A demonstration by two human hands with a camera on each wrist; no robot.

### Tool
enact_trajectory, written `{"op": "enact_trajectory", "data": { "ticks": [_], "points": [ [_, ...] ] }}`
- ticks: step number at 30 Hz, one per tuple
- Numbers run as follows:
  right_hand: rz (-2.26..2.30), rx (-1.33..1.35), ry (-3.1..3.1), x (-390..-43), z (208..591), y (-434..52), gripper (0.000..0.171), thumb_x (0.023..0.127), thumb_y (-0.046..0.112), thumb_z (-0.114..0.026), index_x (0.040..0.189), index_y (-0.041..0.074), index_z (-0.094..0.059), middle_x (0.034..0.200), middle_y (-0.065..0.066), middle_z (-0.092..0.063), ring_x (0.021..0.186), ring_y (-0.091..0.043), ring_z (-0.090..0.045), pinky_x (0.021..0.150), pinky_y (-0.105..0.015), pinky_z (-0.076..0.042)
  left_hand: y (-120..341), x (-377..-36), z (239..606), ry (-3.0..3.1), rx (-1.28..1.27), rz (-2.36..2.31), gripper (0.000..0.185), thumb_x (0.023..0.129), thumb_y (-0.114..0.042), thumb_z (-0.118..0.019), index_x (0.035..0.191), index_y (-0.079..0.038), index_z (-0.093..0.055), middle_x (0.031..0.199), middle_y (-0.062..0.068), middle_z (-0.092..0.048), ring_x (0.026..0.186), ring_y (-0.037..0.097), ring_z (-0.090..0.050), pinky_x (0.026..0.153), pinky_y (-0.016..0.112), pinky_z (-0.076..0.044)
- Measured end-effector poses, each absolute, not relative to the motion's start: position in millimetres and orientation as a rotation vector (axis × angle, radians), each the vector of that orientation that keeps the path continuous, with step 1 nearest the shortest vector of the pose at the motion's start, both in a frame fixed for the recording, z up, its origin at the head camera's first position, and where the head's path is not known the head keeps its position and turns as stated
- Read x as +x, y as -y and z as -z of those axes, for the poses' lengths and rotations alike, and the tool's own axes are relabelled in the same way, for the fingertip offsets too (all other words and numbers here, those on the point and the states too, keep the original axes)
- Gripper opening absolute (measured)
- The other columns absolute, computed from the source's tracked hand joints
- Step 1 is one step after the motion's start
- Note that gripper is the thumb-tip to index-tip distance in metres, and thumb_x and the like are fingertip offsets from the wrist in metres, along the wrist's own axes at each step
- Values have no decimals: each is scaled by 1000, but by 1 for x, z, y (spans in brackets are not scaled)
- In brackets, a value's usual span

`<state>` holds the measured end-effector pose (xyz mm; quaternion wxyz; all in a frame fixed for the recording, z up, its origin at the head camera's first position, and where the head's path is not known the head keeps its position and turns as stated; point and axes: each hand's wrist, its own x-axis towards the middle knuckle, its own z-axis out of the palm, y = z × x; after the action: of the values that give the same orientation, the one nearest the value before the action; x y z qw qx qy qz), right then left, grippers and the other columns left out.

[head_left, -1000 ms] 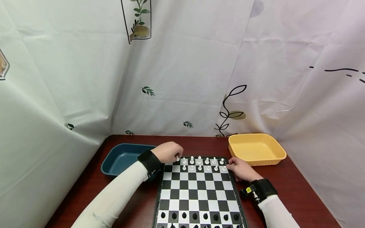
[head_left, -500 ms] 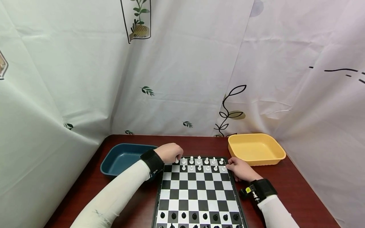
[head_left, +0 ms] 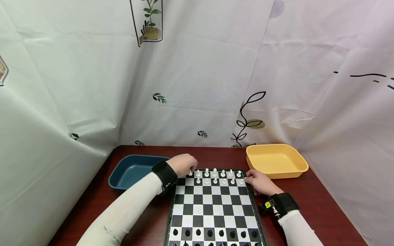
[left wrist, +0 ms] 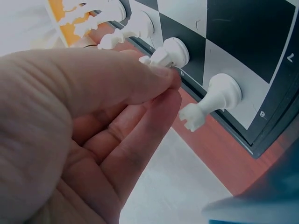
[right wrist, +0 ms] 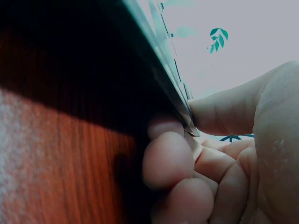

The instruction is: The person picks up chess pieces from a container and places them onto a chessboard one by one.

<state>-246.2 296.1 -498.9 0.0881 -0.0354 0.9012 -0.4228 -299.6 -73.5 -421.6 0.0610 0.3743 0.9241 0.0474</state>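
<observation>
A black-and-white chessboard (head_left: 211, 209) lies on the table, with white chess pieces at its far end and black ones at the near end. My left hand (head_left: 184, 164) is over the far left corner. In the left wrist view, its thumb and fingertips pinch a white knight (left wrist: 176, 51) whose base meets a dark square; the fingers partly cover its head. Beside it a white rook (left wrist: 224, 91) stands on the corner square. At the far right, my right hand (head_left: 260, 181) grips the board's edge (right wrist: 175, 88), thumb above and fingers below, as the right wrist view shows.
A blue tray (head_left: 132, 158) stands left of the board, partly behind the left forearm. The yellow tray (head_left: 277, 174) sits at the back right. Brown table (head_left: 320, 208) surrounds the board, with a white printed cloth (head_left: 197, 75) hanging behind.
My left hand has shifted slightly right and down, and the white piece at its fingertips sits lower on the board. My right hand keeps its grip at the same edge.
</observation>
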Motion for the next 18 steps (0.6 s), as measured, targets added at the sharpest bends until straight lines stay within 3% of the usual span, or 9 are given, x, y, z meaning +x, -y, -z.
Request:
{"op": "enact_trajectory", "data": {
  "ticks": [8, 18],
  "points": [
    [1252, -117, -2682, -247, 499, -297, 17, 108, 19, -66, 113, 3, -62, 63, -8, -58, 47, -24, -58, 49, -38, -48, 74, -303, 428, -2818, 1111, -105, 31, 96, 14, -72, 90, -16, -77, 90, -1, -73, 76, 13, -54, 78, 31, -53],
    [1264, -110, -2671, -246, 498, -296, 16, 108, 17, -65, 112, 2, -61, 62, -8, -57, 46, -23, -58, 49, -38, -48, 93, -305, 417, -2868, 1071, -234, 22, 100, 3, -72, 114, -11, -81, 108, 1, -76, 94, 17, -67, 94, 40, -60]
  ]
}}
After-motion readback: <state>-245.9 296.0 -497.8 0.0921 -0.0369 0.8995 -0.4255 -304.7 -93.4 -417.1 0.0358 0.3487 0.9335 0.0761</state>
